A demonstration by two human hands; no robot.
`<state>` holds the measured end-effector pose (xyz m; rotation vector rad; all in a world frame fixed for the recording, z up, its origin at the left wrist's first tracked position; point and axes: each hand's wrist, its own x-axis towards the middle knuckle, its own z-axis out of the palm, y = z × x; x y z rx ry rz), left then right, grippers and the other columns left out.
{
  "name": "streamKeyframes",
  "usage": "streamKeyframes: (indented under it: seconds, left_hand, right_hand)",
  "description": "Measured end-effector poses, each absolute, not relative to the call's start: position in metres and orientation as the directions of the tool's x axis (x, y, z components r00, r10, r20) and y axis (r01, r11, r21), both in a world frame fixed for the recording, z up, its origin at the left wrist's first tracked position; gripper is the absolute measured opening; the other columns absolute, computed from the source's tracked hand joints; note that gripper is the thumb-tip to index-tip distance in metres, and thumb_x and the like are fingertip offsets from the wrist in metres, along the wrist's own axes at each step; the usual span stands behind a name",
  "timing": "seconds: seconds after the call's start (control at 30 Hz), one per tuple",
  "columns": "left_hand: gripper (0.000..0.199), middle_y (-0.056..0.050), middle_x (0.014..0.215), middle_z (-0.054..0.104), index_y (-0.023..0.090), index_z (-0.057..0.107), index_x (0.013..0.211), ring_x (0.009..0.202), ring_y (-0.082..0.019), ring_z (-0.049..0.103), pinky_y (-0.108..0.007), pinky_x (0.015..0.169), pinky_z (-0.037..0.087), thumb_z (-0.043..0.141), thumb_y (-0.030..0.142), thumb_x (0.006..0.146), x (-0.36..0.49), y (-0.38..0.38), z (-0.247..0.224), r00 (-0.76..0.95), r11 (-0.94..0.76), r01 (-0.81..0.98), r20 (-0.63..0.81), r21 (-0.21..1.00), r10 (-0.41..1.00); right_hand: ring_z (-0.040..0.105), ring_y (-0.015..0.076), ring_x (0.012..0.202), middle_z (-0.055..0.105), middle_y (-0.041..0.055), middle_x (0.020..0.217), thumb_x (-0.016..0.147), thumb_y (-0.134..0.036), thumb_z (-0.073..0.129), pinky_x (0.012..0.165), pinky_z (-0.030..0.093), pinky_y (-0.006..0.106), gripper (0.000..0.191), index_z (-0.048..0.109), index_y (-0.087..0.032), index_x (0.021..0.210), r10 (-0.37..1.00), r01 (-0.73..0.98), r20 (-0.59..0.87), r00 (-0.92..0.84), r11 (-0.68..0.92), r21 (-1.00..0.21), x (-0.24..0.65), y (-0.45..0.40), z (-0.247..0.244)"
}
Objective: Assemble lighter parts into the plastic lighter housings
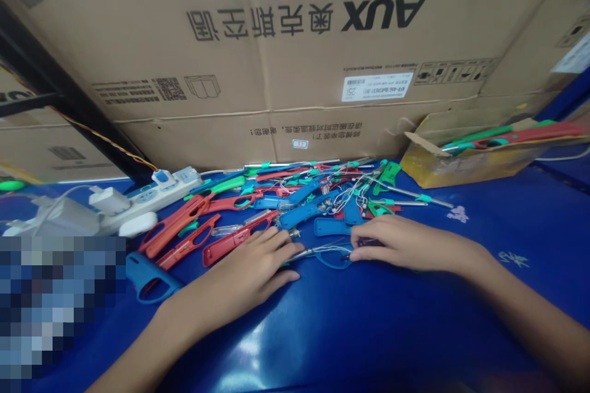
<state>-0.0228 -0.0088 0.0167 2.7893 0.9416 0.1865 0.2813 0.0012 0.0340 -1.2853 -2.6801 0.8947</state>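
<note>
Right of the power strip, a metal rod is held by the left hand, fingers slightly parted; its white wires are pinched at the far end by the right hand, fingers nearly closed.

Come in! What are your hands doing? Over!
Left hand at metal rod. Right hand at white wires; grips unclear. Blue piece close by, jumbled coloured parts beyond.

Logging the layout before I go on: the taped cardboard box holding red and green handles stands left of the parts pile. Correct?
No: the head view shows the taped cardboard box holding red and green handles standing right of the parts pile, not left.
</note>
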Motion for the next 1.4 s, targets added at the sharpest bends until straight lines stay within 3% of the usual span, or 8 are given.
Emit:
streamKeyframes:
  seconds: [1.07, 1.4]
  left_hand:
    - [0.037, -0.005, 0.124, 0.06, 0.029, 0.054, 0.134, 0.117, -0.026, 0.057, -0.043, 0.1, 0.048, 0.055, 0.043, 0.1, -0.0243, -0.0107, 0.019, 0.792, -0.78, 0.57, 0.08, 0.258, 0.606]
    - [0.032, -0.006, 0.124, 0.061, 0.027, 0.055, 0.131, 0.116, -0.026, 0.058, -0.043, 0.099, 0.048, 0.051, 0.04, 0.102, -0.021, -0.0081, 0.0191, 0.788, -0.775, 0.588, 0.051, 0.23, 0.613]
  right_hand:
    - [0.061, 0.0184, 0.079, 0.068, 0.0028, 0.085, 0.096, -0.058, 0.049, 0.066, 0.038, 0.029, 0.039, 0.067, -0.023, 0.093, 0.732, 0.707, -0.198, -0.652, 0.493, -0.508, 0.2823, 0.0015, 0.0309]
    - [0.06, 0.0178, 0.078, 0.067, 0.0025, 0.083, 0.1, -0.051, 0.043, 0.066, 0.037, 0.029, 0.038, 0.067, -0.022, 0.092, 0.726, 0.702, -0.193, -0.66, 0.506, -0.501, 0.2811, 0.0005, 0.0345]
